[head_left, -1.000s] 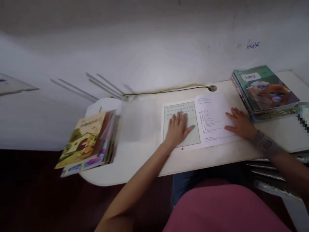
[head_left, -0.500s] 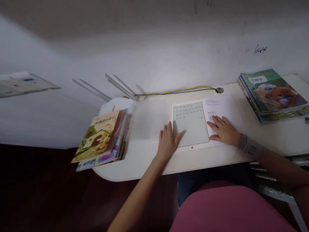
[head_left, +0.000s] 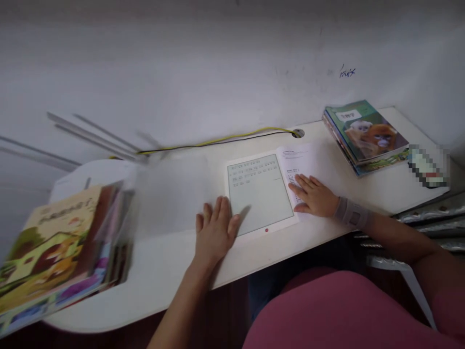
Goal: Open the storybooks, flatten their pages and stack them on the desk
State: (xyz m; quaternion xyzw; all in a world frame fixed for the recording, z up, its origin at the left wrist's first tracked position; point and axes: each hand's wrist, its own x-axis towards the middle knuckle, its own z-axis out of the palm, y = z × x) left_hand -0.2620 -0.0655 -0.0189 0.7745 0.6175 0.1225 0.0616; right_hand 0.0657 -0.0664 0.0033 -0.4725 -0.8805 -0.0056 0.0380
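Here, an open left hand [head_left: 215, 232] lying flat on the bench [head_left: 170, 303], fingers spread, fingertips touching the lower left edge of a white-framed e-ink tablet [head_left: 260, 194]. Just right of the tablet, an open right hand [head_left: 313, 196] with a grey wrist brace [head_left: 350, 214], resting palm-down on a printed sheet [head_left: 296, 162], grasping nothing. Well apart on either side, stacks of picture books [head_left: 61, 242] and [head_left: 365, 133].

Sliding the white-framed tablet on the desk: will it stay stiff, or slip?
The white-framed tablet looks thin and rigid, so it probably won't flex. It looks smooth, so it may slip when pushed. It appears to overlap a loose printed sheet, which may drag along.
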